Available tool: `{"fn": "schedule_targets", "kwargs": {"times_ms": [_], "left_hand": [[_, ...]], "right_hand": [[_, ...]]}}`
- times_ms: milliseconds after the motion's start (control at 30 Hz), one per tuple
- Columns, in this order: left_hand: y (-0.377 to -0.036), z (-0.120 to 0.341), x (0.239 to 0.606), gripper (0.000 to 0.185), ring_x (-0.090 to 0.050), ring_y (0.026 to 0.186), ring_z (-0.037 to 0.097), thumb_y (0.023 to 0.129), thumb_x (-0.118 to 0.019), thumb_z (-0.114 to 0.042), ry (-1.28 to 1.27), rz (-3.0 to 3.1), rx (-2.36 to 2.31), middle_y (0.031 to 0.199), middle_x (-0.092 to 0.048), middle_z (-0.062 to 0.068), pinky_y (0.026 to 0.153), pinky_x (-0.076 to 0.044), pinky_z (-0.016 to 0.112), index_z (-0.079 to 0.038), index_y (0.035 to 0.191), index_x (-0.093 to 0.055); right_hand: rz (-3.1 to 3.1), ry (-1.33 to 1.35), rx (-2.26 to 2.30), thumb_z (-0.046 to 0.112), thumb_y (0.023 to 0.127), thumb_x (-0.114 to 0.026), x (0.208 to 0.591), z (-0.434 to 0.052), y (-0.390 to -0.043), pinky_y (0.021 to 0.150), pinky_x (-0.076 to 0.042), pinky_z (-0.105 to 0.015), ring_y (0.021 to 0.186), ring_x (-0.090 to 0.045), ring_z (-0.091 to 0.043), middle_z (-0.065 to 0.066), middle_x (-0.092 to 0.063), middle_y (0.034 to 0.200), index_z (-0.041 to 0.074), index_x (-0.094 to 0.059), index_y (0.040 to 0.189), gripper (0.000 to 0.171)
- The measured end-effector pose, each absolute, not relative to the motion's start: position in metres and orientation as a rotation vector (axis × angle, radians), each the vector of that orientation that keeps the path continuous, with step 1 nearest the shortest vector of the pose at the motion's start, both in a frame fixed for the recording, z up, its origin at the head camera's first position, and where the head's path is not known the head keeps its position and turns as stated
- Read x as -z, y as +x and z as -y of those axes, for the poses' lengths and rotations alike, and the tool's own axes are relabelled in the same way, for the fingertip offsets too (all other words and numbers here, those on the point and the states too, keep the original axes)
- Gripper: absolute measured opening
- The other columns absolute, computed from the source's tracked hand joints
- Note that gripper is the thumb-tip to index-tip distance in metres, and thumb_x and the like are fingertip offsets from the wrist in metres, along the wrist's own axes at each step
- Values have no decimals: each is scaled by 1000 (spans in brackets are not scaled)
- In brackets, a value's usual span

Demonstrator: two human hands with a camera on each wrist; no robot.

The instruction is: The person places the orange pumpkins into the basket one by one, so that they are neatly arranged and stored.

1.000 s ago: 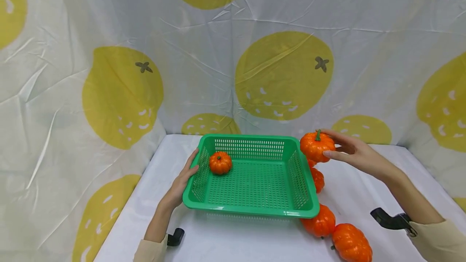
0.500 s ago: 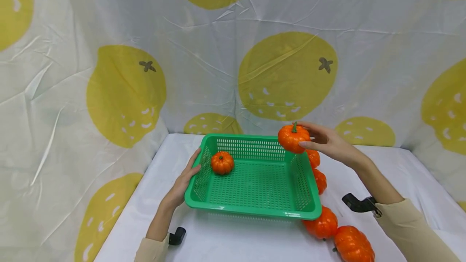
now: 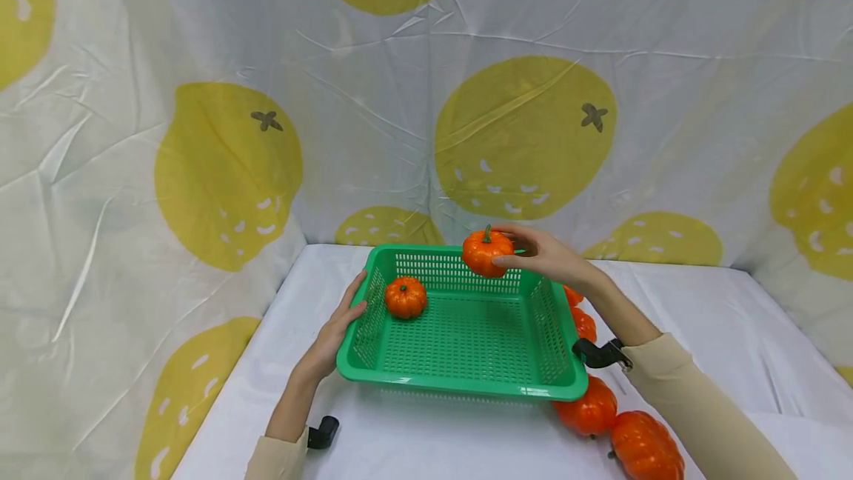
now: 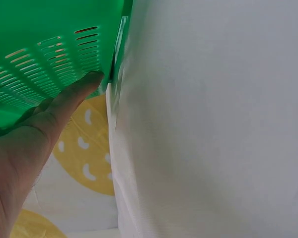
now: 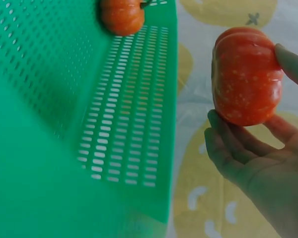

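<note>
Currently, the fingers (image 5: 228, 148) of the right hand (image 3: 543, 258) are curled round a small orange pumpkin (image 3: 487, 253), which is pinched between thumb and fingertips with its stem upward. The pumpkin is held in the air above the far rim of the green perforated basket (image 3: 460, 384), over the interior near the back wall, and is not in contact with the basket. The fingers of the left hand (image 3: 336, 332) are extended and pressed flat against the outer left wall of the basket, by which the basket is steadied on the white worktop (image 3: 700, 324).

A second small pumpkin (image 3: 406, 298) lies on the basket floor in the far left corner. Four further pumpkins (image 3: 586, 407) are seen in a row on the worktop just beside the right wall of the basket, the far ones partly hidden by the right forearm.

The step in hand is judged to be the transfer of the held pumpkin into the basket, with carriage largely done and release not yet made. For the next move, a lowering toward the basket floor is called for, clear of the pumpkin already inside, followed by a spreading of the fingers; steady pressure on the left wall should be maintained.
</note>
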State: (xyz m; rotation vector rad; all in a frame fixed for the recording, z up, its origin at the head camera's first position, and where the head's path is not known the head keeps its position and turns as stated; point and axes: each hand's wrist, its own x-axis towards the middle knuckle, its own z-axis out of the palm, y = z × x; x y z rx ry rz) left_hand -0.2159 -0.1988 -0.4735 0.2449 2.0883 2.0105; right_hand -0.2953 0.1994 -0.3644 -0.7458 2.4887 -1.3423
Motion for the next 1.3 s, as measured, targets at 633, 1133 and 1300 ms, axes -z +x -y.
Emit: {"fn": "schedule_targets", "kwargs": {"times_ms": [633,1133,1300], "left_hand": [[-215,199,475,61,-2,161,32,111,-36,-37,243,-2085,-2017,176,5,-2,125,-11,57,-44,165,-8],[-215,199,474,60,-3,161,32,112,-35,-36,254,-2078,-2019,176,4,-2,125,-10,57,-43,165,-8],[-216,200,474,60,-4,161,32,112,-35,-37,253,-2078,-2016,176,3,-2,125,-11,57,-43,165,-8]], "right_hand": [[-2456,-778,1290,25,94,-76,386,-144,-311,104,-51,-50,130,-61,-38,-19,-59,147,11,-51,152,65],[-2436,-632,1266,29,90,-82,409,-120,-309,105,-50,-50,130,-59,-37,-20,-59,147,8,-58,147,65],[-2411,-599,1238,27,89,-83,413,-117,-308,100,-53,-45,126,-61,-34,-19,-60,146,8,-60,144,62]]}}
